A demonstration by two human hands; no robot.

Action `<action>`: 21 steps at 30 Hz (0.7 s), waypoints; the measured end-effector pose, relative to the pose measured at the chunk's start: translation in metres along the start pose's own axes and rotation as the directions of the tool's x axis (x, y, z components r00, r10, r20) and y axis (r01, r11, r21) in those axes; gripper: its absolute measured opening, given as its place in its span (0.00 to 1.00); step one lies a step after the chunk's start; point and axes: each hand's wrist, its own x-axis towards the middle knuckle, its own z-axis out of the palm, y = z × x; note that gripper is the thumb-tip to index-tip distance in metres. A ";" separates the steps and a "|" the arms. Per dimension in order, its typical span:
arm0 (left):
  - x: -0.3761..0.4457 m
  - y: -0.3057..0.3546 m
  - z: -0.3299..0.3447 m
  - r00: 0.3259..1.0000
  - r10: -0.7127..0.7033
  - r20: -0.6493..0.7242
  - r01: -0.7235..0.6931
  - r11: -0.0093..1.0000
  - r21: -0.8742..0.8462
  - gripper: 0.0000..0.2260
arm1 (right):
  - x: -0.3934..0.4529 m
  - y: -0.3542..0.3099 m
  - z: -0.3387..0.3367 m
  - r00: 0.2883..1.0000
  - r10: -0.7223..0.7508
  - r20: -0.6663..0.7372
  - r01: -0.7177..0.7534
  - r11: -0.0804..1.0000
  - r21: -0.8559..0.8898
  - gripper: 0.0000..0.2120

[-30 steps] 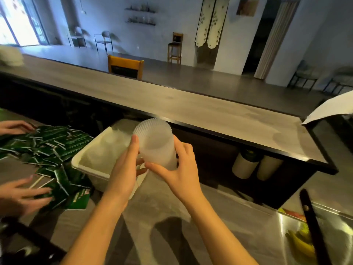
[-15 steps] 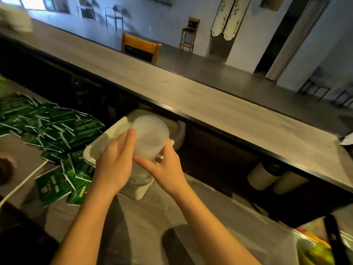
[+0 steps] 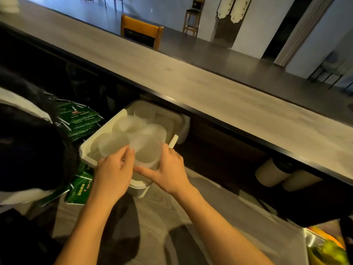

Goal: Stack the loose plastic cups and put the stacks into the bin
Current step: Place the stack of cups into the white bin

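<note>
Plastic cup stack [image 3: 146, 153] btwn 2 hands, 1 bin [image 3: 86, 150]

Both forearms were bare from the bottom of the view up to the wrists, with no sleeve, watch or band on either. The left hand [image 3: 113, 170] and the right hand [image 3: 169, 171] wore no gloves and no rings that I could make out. The fingers were slim, and the nails looked short and plain.
</note>
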 end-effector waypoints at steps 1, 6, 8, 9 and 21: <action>-0.001 0.002 0.001 1.000 -0.002 -0.016 0.003 1.000 0.026 0.18 | -0.001 -0.001 -0.002 1.000 -0.007 0.001 0.007 1.000 -0.021 0.39; -0.008 0.012 0.013 0.994 -0.034 -0.107 0.043 0.996 0.082 0.19 | 0.010 -0.001 -0.009 0.998 -0.044 0.043 0.051 0.986 -0.161 0.39; -0.010 0.014 0.017 0.990 -0.057 -0.128 0.070 0.993 0.097 0.21 | 0.013 -0.001 -0.012 0.996 -0.071 0.052 0.079 0.978 -0.192 0.37; -0.010 0.013 0.019 0.989 -0.063 -0.135 0.079 0.990 0.117 0.20 | 0.013 -0.001 -0.013 0.994 -0.077 0.076 0.091 0.973 -0.211 0.36; -0.010 0.010 0.026 0.989 -0.096 -0.113 0.131 0.924 0.359 0.17 | 0.016 -0.012 -0.014 0.946 0.052 0.321 0.029 0.970 -0.242 0.40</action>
